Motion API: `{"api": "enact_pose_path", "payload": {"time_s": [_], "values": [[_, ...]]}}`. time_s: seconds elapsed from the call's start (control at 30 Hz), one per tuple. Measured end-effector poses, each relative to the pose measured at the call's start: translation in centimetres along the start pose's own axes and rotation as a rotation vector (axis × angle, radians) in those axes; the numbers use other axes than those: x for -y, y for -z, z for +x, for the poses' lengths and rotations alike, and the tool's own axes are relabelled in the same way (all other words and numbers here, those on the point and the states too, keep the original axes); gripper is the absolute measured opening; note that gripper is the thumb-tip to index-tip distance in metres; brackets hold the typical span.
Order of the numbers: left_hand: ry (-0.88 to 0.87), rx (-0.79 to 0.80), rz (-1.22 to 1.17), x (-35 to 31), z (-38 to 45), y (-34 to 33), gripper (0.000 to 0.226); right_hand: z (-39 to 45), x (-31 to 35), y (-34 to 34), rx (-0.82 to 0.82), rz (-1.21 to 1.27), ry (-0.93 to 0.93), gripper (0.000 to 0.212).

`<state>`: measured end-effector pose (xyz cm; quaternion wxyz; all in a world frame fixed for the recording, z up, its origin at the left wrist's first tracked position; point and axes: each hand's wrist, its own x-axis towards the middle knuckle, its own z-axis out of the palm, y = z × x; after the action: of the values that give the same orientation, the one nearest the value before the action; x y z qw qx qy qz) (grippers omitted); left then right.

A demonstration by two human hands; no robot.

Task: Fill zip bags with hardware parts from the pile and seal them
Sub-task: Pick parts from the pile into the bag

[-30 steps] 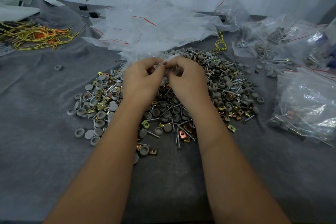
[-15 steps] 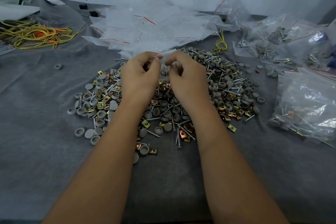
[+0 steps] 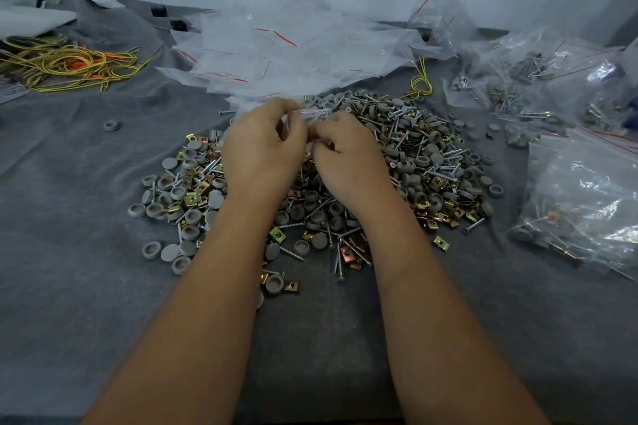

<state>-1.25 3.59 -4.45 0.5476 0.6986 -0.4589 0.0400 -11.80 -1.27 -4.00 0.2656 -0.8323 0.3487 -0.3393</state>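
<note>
Clear bag (image 3: 312, 114) pinched at its top between left hand (image 3: 264, 148) and right hand (image 3: 348, 152), both curled; pile (image 3: 414, 162) lies below the grip.

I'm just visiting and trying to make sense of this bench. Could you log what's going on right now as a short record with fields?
activity: filling and sealing zip bags with hardware
left hand: pinches the small clear zip bag
right hand: pinches the same bag from the other side
bag contents: screws visible inside
hardware pile: grey caps, screws, brass-coloured clips, under the hands
empty bags: heaped behind the pile
filled bags: at the right
yellow ties: far left
surface: grey cloth
</note>
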Motion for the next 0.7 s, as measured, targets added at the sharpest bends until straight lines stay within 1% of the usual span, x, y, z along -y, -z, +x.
{"api": "enact_pose_path", "payload": {"time_s": [0.1,0.2,0.33,0.43,0.5,0.6,0.7], "values": [[0.075,0.048,0.026,0.2,0.1,-0.2,0.028,0.0,0.2,0.2,-0.119,0.023,-0.041,0.022],[0.156,-0.011,-0.023,0.2,0.2,0.0,0.024,-0.1,0.3,0.7,-0.250,0.069,-0.086,0.031],[0.264,-0.090,-0.154,0.4,0.7,0.2,0.020,0.0,-0.1,1.1,-0.291,0.046,-0.169,0.035],[0.304,-0.109,-0.210,0.5,0.8,0.3,0.018,0.0,-0.4,1.0,-0.251,-0.043,-0.171,0.030],[0.311,-0.114,-0.223,0.4,0.8,0.3,0.018,0.1,-0.6,0.9,-0.178,-0.140,-0.153,0.031],[0.325,-0.118,-0.245,0.4,0.8,0.3,0.016,0.1,-0.5,0.7,-0.041,-0.280,-0.052,0.031],[0.335,-0.103,-0.244,0.3,0.8,0.3,0.017,0.0,-0.5,0.4,0.026,-0.408,0.058,0.026]]}}
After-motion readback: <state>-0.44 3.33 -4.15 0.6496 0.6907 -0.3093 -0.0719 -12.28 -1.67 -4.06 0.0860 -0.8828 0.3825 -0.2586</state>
